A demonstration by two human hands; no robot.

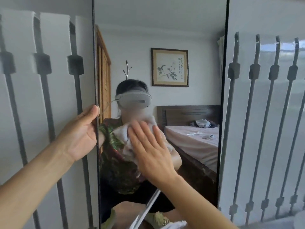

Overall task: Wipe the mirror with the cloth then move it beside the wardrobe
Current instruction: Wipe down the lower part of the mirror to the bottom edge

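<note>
A tall mirror (189,30) with a thin black frame stands upright right in front of me, filling the middle of the head view. My left hand (82,133) grips its left edge at about mid height, thumb on the front. My right hand (148,151) lies flat, fingers spread, pressing a white cloth (120,131) against the glass near the centre. The cloth bunches out above and left of my fingers. The glass reflects a person wearing a grey headset, a bed and a brown wooden wardrobe (104,76).
Behind the mirror on both sides runs a white wall with grey vertical bars (250,113). A shiny metal rod (145,210) slants across the lower part of the glass. Something white (175,224) lies at the bottom edge.
</note>
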